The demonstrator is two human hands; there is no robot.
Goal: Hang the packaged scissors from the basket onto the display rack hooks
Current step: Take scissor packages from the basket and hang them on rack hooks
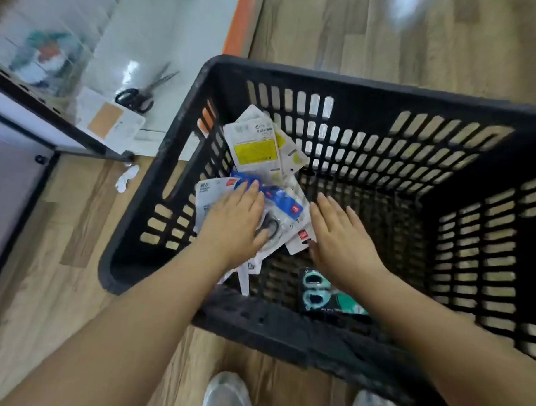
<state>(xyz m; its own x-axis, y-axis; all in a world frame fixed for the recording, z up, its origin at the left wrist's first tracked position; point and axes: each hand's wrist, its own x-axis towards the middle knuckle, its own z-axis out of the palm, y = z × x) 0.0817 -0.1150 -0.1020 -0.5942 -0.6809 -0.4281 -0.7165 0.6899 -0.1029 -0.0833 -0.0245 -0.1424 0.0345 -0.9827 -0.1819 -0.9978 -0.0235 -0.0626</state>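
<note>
Both hands were down inside the black slotted basket (295, 79), which sat on the wood floor (61, 256). Left hand (234, 220) lay flat w/ fingers straight, palm pressing on the pile of packaged scissors (278, 209) heaped in the basket's left part; no curl round any pack that I could see. Right hand (341, 235) was flat too, fingers straight and a bit spread, just right of the pile, thumb side near a white pack's corner w/ a red tag; contact unclear due to blur. Hands were apart, pile's right edge between them. Top of the pile: a white pack w/ yellow label (256, 144) leaning against the basket's far-left wall. Separate dark pack w/ teal-handled scissors (315, 291) lay on the basket bottom near the front wall, partly under the right forearm. Outside the basket, up-left: loose black-handled scissors (136, 96) on a white surface, beside a white pack w/ tan patch (107, 121). Scrap of white paper (126, 176) on the floor by a black frame leg. Two shoe tips (226, 392) at bottom edge.
</note>
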